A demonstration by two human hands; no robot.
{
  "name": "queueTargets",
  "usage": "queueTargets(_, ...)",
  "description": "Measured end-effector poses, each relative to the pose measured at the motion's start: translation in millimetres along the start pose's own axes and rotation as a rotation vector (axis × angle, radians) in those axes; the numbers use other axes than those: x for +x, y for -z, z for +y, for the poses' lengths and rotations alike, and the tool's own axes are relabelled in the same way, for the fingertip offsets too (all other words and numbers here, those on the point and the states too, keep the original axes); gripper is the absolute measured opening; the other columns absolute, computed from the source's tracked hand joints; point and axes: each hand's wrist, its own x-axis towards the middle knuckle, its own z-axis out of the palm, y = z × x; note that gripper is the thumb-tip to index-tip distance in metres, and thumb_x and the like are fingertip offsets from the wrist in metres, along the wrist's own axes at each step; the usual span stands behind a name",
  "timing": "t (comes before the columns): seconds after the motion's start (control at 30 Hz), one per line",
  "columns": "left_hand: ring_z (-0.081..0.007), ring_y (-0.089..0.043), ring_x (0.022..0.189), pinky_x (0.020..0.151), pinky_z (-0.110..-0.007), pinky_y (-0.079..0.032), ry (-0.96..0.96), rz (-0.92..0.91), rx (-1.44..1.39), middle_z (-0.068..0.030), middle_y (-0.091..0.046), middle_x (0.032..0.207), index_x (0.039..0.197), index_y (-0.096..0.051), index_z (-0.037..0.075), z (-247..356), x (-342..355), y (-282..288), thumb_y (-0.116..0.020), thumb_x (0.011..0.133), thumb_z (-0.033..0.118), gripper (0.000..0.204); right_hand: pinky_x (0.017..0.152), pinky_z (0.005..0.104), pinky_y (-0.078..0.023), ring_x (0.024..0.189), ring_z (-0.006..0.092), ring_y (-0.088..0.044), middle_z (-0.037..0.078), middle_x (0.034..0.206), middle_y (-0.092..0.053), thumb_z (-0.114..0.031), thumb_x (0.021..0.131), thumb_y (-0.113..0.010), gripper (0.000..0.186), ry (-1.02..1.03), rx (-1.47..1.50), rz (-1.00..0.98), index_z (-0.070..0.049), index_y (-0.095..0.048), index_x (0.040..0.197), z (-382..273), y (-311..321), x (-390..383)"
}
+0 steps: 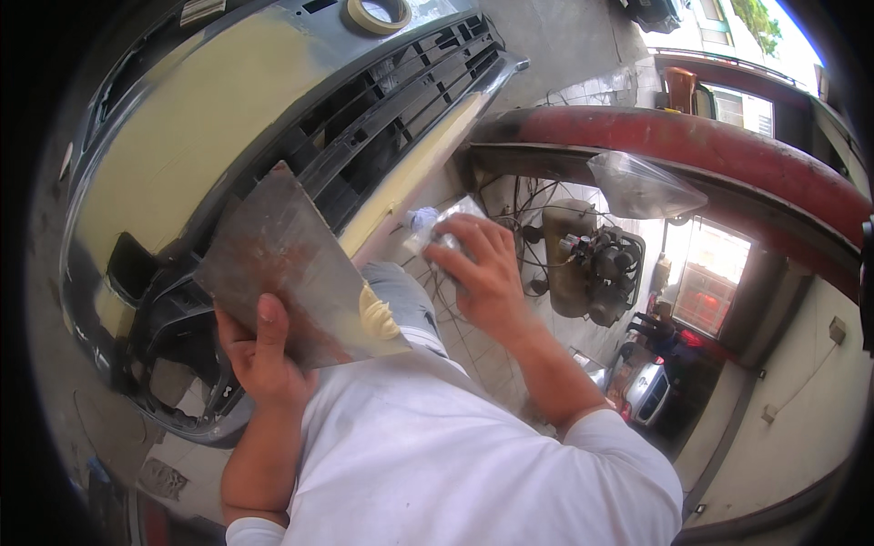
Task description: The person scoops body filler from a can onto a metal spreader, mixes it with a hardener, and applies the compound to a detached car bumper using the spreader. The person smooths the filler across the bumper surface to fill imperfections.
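Note:
My left hand (264, 350) grips a flat metal mixing plate (282, 264) from below, thumb on its upper face. The plate is grey with reddish-brown stains. A lump of pale yellow putty (376, 314) sits near its right edge. My right hand (478, 268) is raised to the right of the plate, fingers closed on a crumpled clear plastic wrapper (446, 227) with a bluish-white end. What is inside the wrapper is hard to make out. Ahead and to the left lies a car bumper (218, 91), its panels largely coated in pale yellow filler, with a black grille (391, 105).
A roll of masking tape (378, 14) lies on the bumper's far edge. At the right, a red curved beam (692, 146) crosses, with a clear plastic bag (642, 187) against it. An air compressor (592, 264) with hoses stands on the tiled floor. A silver car (648, 391) is farther back.

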Motion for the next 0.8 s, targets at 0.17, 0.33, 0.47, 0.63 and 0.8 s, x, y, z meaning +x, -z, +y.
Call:
queueTargets(0.17, -0.021, -0.058, 0.129, 0.111, -0.041, -0.048, -0.091, 0.144, -0.068, -0.0095, -0.054, 0.146, 0.151, -0.044, 0.006, 15, -1, 15, -0.06, 0.107, 0.025, 0.051, 0.104, 0.043, -0.039, 0.123, 0.0297, -0.059, 0.005, 0.128, -0.064, 0.009, 0.071, -0.058, 0.065, -0.238, -0.084, 0.197, -0.018, -0.069, 0.129, 142, -40, 24)
queueTargets(0.33, -0.0229, -0.055, 0.134, 0.114, -0.041, -0.046, -0.281, 0.303, 0.266, -0.0105, -0.052, 0.149, 0.153, -0.043, 0.005, 11, -3, 50, -0.059, 0.107, 0.026, 0.053, 0.102, 0.0463, -0.043, 0.124, 0.0275, -0.059, 0.003, 0.131, -0.065, 0.004, 0.077, -0.058, 0.064, -0.396, -0.179, 0.333, -0.024, -0.068, 0.134, 235, -86, 66)
queueTargets(0.47, -0.0236, -0.051, 0.138, 0.116, -0.042, -0.044, -0.258, 0.328, 0.327, -0.0104, -0.051, 0.151, 0.154, -0.044, 0.005, 20, -4, 76, -0.06, 0.106, 0.025, 0.055, 0.101, 0.0482, -0.045, 0.125, 0.0297, -0.06, 0.003, 0.132, -0.065, 0.001, 0.078, -0.059, 0.063, -0.449, -0.176, 0.312, -0.027, -0.069, 0.134, 267, -97, 89)
queueTargets(0.63, -0.0271, -0.056, 0.131, 0.111, -0.043, -0.046, -0.142, 0.274, -0.049, -0.0132, -0.055, 0.144, 0.153, -0.044, 0.003, 39, 5, 87, -0.061, 0.105, 0.017, 0.053, 0.1, 0.0488, -0.046, 0.124, 0.0312, -0.061, 0.004, 0.135, -0.065, 0.0, 0.077, -0.059, 0.062, -0.41, -0.17, 0.18, -0.027, -0.071, 0.131, 264, -93, 95)
queueTargets(0.8, -0.0216, -0.06, 0.122, 0.106, -0.039, -0.048, -0.075, 0.169, -0.209, -0.0103, -0.059, 0.137, 0.15, -0.044, 0.003, 44, 5, 105, -0.059, 0.107, 0.018, 0.048, 0.102, 0.0467, -0.047, 0.125, 0.0315, -0.06, 0.006, 0.132, -0.066, 0.004, 0.077, -0.057, 0.06, -0.353, -0.231, 0.139, -0.021, -0.072, 0.13, 191, -83, 86)
